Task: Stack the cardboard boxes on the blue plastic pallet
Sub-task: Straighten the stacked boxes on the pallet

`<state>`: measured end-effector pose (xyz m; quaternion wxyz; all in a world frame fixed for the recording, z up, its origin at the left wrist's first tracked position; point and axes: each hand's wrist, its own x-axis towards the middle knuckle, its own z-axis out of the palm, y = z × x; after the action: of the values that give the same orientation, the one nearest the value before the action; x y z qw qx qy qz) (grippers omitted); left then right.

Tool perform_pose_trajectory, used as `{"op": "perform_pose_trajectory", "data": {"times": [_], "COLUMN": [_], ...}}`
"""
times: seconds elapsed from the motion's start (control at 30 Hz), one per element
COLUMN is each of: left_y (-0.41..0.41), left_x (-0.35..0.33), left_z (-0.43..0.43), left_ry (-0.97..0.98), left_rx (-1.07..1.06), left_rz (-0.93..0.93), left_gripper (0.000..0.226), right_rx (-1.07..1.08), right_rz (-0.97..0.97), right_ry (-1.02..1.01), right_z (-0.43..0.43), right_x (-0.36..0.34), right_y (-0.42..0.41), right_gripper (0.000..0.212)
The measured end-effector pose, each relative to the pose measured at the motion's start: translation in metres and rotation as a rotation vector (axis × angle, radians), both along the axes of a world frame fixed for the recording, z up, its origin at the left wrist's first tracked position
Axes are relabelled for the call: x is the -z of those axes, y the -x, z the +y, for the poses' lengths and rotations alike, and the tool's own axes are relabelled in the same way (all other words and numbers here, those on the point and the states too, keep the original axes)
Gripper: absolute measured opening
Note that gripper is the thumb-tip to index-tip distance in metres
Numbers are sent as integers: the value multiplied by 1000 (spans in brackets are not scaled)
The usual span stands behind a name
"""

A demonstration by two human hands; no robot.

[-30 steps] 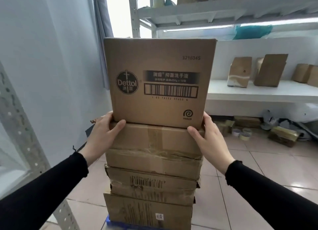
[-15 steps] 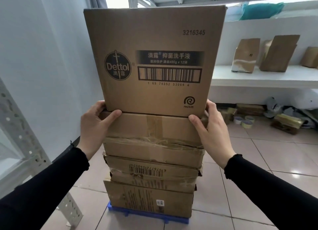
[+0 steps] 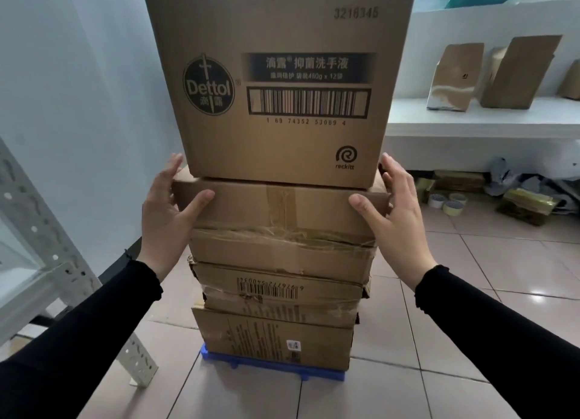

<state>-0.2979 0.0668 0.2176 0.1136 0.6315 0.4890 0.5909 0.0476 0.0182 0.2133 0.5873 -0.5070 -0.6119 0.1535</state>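
Head view: a stack of cardboard boxes stands on a blue pallet (image 3: 273, 367) set on the tiled floor (image 3: 470, 293). 4 boxes can be told apart in the stack. The bottom box (image 3: 273, 340) rests directly on the pallet, whose front edge shows just below it. A second box (image 3: 276, 296), with an upside-down barcode and crumpled tape, lies on that. A third box (image 3: 282, 227), taped across its front and dented along its middle, lies above. The top box (image 3: 279, 83), printed with a Dettol logo, a barcode and the number 3216345, sits on the third box; its upper edge runs out of frame.

The left hand (image 3: 166, 214) is spread open against the left end of the third box, thumb on its front face, fingers reaching up beside the lower left corner of the top box. The right hand (image 3: 395, 218) mirrors it on the right end, thumb on the front face, fingers spread beside the lower right corner of the top box. Neither hand is clenched; both press flat without wrapping around anything. Both arms wear black sleeves.

A perforated metal rack (image 3: 47, 246) stands at the left. A white shelf (image 3: 470, 120) at the right carries brown paper pouches (image 3: 455, 76). Tape rolls (image 3: 448, 202) lie on the floor beneath it.
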Motion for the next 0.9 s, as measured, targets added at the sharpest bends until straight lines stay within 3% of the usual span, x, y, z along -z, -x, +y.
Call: {"op": "perform_pose_trajectory", "data": {"times": [0.1,0.23,0.3,0.33,0.4,0.43,0.5,0.67,0.9], "left_y": [7,25,26,23,17,15,14,11,11], "left_x": [35,90,105,109,111,112,114,118,120], "left_z": [-10,-17,-19,-18,-18,-17,-16,-15,-15], "left_ry": [116,377,449,460,453,443,418,354,339], "left_rx": [30,5,61,85,110,110,87,53,26], "left_rz": [-93,-72,-74,-75,-81,-86,-84,-81,-91], "left_gripper": [88,103,94,79,48,43,43,41,36], "right_rx": [-56,-64,-118,-154,-206,-216,-205,-191,-149], "right_rz": [177,112,100,108,133,148,182,223,138], "right_ry": [81,285,370,395,424,424,397,357,365], "right_z": [-7,-16,-19,-20,-21,-21,-19,-15,-11], "right_x": [34,89,108,116,124,126,128,131,135], "right_y": [-6,-10,-8,-7,-5,-4,-2,0,-2], "right_gripper": [101,109,109,104,75,59,46,43,47]}}
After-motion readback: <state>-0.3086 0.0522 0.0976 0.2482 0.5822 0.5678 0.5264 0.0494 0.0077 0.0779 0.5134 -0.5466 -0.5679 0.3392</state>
